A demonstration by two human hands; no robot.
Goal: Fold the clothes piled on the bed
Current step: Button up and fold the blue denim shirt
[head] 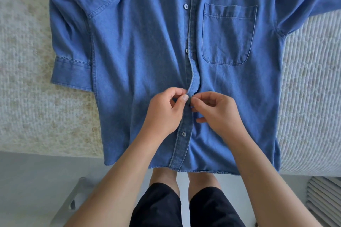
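Denim shirt (140,57) placket pinched between both hands.

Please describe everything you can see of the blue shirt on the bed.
The blue denim shirt lies flat, front up, on the bed, hem hanging over the near edge. It has a chest pocket, a cuffed sleeve and a buttoned placket gaping at the middle, where the left hand and right hand pinch it.
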